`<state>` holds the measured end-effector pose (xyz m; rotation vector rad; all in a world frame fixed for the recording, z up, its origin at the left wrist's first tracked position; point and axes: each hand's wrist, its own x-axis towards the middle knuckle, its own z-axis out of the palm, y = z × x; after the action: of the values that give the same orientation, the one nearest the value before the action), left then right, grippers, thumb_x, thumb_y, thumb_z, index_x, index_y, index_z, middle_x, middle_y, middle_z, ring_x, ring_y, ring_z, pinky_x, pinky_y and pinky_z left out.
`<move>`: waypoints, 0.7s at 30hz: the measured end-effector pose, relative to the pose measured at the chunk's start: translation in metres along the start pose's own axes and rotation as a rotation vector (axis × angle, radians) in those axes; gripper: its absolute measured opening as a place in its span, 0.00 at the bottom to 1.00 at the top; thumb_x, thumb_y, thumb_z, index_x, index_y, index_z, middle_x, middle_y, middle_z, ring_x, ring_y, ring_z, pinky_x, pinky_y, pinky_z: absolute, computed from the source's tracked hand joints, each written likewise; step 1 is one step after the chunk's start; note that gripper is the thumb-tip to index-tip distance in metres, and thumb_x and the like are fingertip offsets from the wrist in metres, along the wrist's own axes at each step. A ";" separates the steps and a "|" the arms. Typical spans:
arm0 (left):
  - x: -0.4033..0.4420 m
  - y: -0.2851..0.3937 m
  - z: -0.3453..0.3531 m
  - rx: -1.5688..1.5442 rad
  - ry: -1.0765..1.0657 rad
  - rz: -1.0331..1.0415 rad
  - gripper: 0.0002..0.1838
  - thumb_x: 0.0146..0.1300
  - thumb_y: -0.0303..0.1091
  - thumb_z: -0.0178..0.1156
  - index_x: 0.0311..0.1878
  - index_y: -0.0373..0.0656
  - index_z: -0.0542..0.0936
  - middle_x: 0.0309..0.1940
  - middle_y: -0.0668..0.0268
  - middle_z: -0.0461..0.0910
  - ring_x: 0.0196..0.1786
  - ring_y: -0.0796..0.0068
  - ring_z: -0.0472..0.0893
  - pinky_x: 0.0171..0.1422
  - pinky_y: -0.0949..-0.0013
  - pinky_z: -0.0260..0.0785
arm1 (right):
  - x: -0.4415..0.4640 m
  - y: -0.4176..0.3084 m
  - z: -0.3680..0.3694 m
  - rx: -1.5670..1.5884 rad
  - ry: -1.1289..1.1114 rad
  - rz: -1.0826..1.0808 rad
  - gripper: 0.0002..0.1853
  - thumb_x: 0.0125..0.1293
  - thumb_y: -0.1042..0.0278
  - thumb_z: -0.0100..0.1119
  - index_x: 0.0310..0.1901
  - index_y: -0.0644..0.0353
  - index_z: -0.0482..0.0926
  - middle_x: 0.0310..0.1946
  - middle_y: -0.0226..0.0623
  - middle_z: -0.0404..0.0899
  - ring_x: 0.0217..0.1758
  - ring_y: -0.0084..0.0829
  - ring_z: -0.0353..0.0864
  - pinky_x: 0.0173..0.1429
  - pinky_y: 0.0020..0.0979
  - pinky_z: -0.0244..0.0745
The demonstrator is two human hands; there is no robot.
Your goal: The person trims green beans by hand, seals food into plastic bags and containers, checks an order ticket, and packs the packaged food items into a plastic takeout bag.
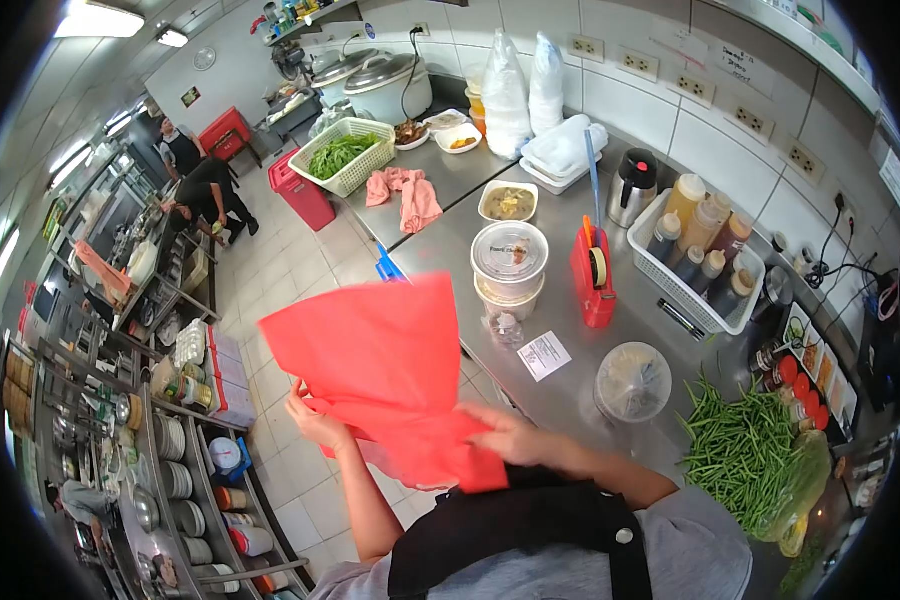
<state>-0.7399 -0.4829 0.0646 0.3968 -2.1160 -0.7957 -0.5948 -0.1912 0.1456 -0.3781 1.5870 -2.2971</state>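
A red fabric bag (pixel 380 340) is spread out in front of my body, over the table's edge and the tiled floor. My left hand (pixel 318 420) is closed on its lower left edge, with the fingertips partly behind the material. My right hand (pixel 505 435) grips its right side near my apron. Just beyond the bag, a stack of round lidded tubs (pixel 510 260) stands on the steel table (pixel 560 420). Near the stack are a small knotted plastic bag (pixel 503 328), a printed paper slip (pixel 544 356) and a red tape dispenser (pixel 595 275).
To the right are a clear round container (pixel 633 383), green beans (pixel 740 450) and a white basket of sauce bottles (pixel 695 260). Farther back sit an open food bowl (pixel 508 203), a pink cloth (pixel 405 195) and a basket of greens (pixel 345 155). Two people (pixel 215 195) stand across the aisle.
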 end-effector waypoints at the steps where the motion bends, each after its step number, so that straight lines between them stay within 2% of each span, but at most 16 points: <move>1: 0.000 -0.015 0.007 -0.095 -0.007 -0.076 0.15 0.63 0.29 0.48 0.52 0.45 0.77 0.38 0.66 0.73 0.42 0.66 0.77 0.43 0.65 0.71 | -0.003 0.016 0.001 -0.159 0.045 -0.073 0.16 0.67 0.71 0.50 0.55 0.63 0.70 0.48 0.39 0.74 0.53 0.31 0.73 0.60 0.30 0.65; 2: 0.005 -0.030 0.010 -0.095 -0.013 -0.073 0.15 0.63 0.29 0.48 0.52 0.45 0.77 0.38 0.66 0.73 0.42 0.66 0.77 0.43 0.65 0.71 | -0.006 0.031 0.001 -0.320 0.102 -0.138 0.17 0.68 0.68 0.52 0.55 0.65 0.69 0.45 0.38 0.74 0.51 0.28 0.72 0.58 0.28 0.66; 4: 0.024 -0.057 0.012 -0.308 0.100 -0.167 0.17 0.67 0.31 0.42 0.56 0.44 0.74 0.39 0.66 0.74 0.45 0.68 0.76 0.48 0.65 0.73 | -0.010 0.007 -0.002 -0.328 -0.424 0.289 0.23 0.67 0.60 0.56 0.58 0.64 0.68 0.47 0.42 0.76 0.50 0.28 0.74 0.55 0.29 0.68; 5: 0.037 -0.061 0.010 -0.313 0.094 -0.165 0.17 0.67 0.31 0.42 0.56 0.44 0.74 0.39 0.66 0.74 0.45 0.68 0.76 0.48 0.65 0.73 | -0.015 0.010 -0.005 -0.430 -0.329 0.243 0.25 0.64 0.56 0.59 0.56 0.66 0.71 0.48 0.46 0.77 0.50 0.34 0.77 0.52 0.34 0.70; 7: 0.054 -0.065 -0.001 -1.243 -0.031 -0.637 0.18 0.68 0.29 0.40 0.59 0.43 0.71 0.39 0.64 0.74 0.45 0.66 0.76 0.51 0.61 0.74 | -0.012 0.004 -0.013 -0.681 -0.245 0.303 0.24 0.64 0.56 0.60 0.54 0.66 0.73 0.48 0.48 0.77 0.49 0.39 0.78 0.53 0.36 0.70; 8: 0.052 -0.043 -0.012 -1.239 -0.037 -0.642 0.18 0.68 0.29 0.40 0.59 0.43 0.71 0.39 0.64 0.74 0.45 0.66 0.76 0.51 0.61 0.74 | -0.012 0.003 -0.015 -0.926 -0.167 0.361 0.23 0.63 0.56 0.60 0.53 0.65 0.75 0.48 0.50 0.76 0.49 0.43 0.78 0.53 0.38 0.70; 10: 0.046 0.011 -0.028 -1.454 -0.182 -0.788 0.19 0.67 0.26 0.42 0.60 0.43 0.69 0.37 0.64 0.73 0.41 0.67 0.76 0.52 0.60 0.74 | -0.013 0.048 -0.035 -0.773 0.047 -0.027 0.19 0.63 0.58 0.60 0.50 0.62 0.78 0.47 0.47 0.76 0.50 0.46 0.76 0.56 0.38 0.70; 12: 0.040 -0.001 -0.022 -1.317 -0.225 -0.585 0.19 0.68 0.30 0.43 0.61 0.42 0.69 0.44 0.59 0.75 0.47 0.62 0.78 0.55 0.59 0.74 | -0.012 0.056 -0.040 -0.629 0.173 -0.327 0.22 0.65 0.56 0.59 0.54 0.65 0.75 0.50 0.43 0.75 0.55 0.38 0.74 0.60 0.35 0.67; 13: 0.036 -0.009 -0.016 -1.177 -0.265 -0.382 0.19 0.69 0.35 0.44 0.61 0.41 0.69 0.51 0.54 0.77 0.53 0.58 0.79 0.59 0.59 0.74 | -0.015 0.050 -0.035 -0.630 0.181 -0.325 0.22 0.65 0.56 0.59 0.54 0.65 0.75 0.50 0.43 0.75 0.55 0.38 0.74 0.60 0.35 0.67; 14: 0.034 -0.015 -0.011 -1.180 -0.273 -0.385 0.19 0.69 0.35 0.44 0.61 0.41 0.69 0.51 0.54 0.77 0.53 0.58 0.79 0.59 0.59 0.74 | -0.021 0.038 -0.026 -0.158 0.162 -0.163 0.25 0.67 0.55 0.59 0.57 0.66 0.73 0.53 0.42 0.74 0.57 0.33 0.71 0.62 0.34 0.66; 15: 0.035 -0.023 -0.008 -0.671 -0.191 -0.167 0.19 0.68 0.31 0.46 0.62 0.42 0.68 0.48 0.56 0.77 0.48 0.60 0.79 0.53 0.59 0.76 | -0.026 0.029 -0.018 0.317 0.136 0.000 0.27 0.68 0.55 0.58 0.60 0.67 0.70 0.55 0.40 0.72 0.60 0.29 0.69 0.63 0.33 0.64; 16: 0.036 -0.032 -0.005 -0.162 -0.103 0.048 0.20 0.67 0.28 0.47 0.63 0.43 0.67 0.45 0.58 0.76 0.44 0.61 0.80 0.47 0.60 0.78 | -0.030 0.024 -0.015 0.320 0.143 0.001 0.27 0.68 0.55 0.58 0.60 0.67 0.70 0.55 0.40 0.72 0.60 0.29 0.69 0.63 0.33 0.64; 17: 0.041 -0.041 0.002 -0.162 -0.108 0.051 0.20 0.67 0.28 0.47 0.63 0.43 0.67 0.45 0.58 0.76 0.44 0.61 0.80 0.47 0.60 0.78 | -0.032 0.017 -0.015 0.256 0.070 0.058 0.29 0.67 0.56 0.59 0.62 0.66 0.68 0.57 0.40 0.71 0.61 0.29 0.68 0.65 0.33 0.62; 19: 0.047 -0.051 0.008 -0.776 -0.117 -0.366 0.21 0.66 0.28 0.51 0.62 0.42 0.68 0.48 0.56 0.77 0.48 0.60 0.80 0.50 0.60 0.78 | -0.036 0.003 -0.016 0.132 -0.073 0.173 0.33 0.65 0.57 0.61 0.66 0.66 0.62 0.61 0.40 0.68 0.64 0.29 0.65 0.67 0.32 0.60; 20: 0.045 -0.052 0.007 -0.776 -0.123 -0.367 0.21 0.66 0.28 0.51 0.62 0.42 0.68 0.48 0.56 0.77 0.48 0.60 0.80 0.50 0.60 0.78 | -0.038 -0.003 -0.017 0.068 -0.145 0.230 0.36 0.64 0.58 0.62 0.68 0.66 0.59 0.62 0.40 0.67 0.66 0.29 0.64 0.69 0.32 0.59; 21: 0.043 -0.053 0.005 -1.001 -0.284 -0.530 0.20 0.65 0.28 0.52 0.61 0.41 0.69 0.49 0.57 0.77 0.48 0.62 0.79 0.53 0.61 0.76 | -0.040 -0.007 -0.020 0.003 -0.216 0.287 0.38 0.64 0.58 0.63 0.69 0.66 0.57 0.64 0.40 0.66 0.67 0.29 0.63 0.70 0.31 0.57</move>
<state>-0.7702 -0.5434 0.0523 0.2906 -1.5652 -2.1643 -0.5666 -0.1561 0.1435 -0.3585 1.4290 -1.9721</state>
